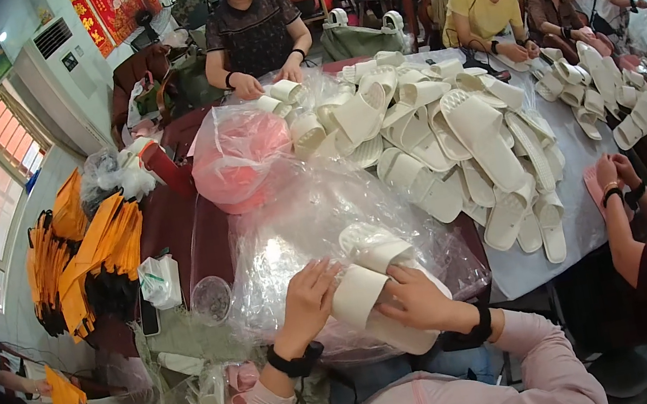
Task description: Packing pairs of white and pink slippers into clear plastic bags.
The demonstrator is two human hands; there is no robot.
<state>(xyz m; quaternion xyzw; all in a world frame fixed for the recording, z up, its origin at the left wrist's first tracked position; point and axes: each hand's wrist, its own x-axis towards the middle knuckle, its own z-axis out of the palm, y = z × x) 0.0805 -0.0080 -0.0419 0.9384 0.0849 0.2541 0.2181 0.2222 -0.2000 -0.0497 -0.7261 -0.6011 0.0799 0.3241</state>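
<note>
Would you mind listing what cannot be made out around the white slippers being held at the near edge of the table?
Head view only:
- Palm of the left hand: turned away; only its back shows.
- Near end of the held white slippers: covered by the right hand.
- What lies under the clear plastic bags: blurred by glare and folds.
- Contents of the pink bag: film too cloudy.
- Table's near edge: hidden by forearms and bags.

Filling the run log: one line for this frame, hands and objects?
left hand: on white slippers | right hand: gripping them | under: clear plastic bags | beyond: slipper pile | table
</note>
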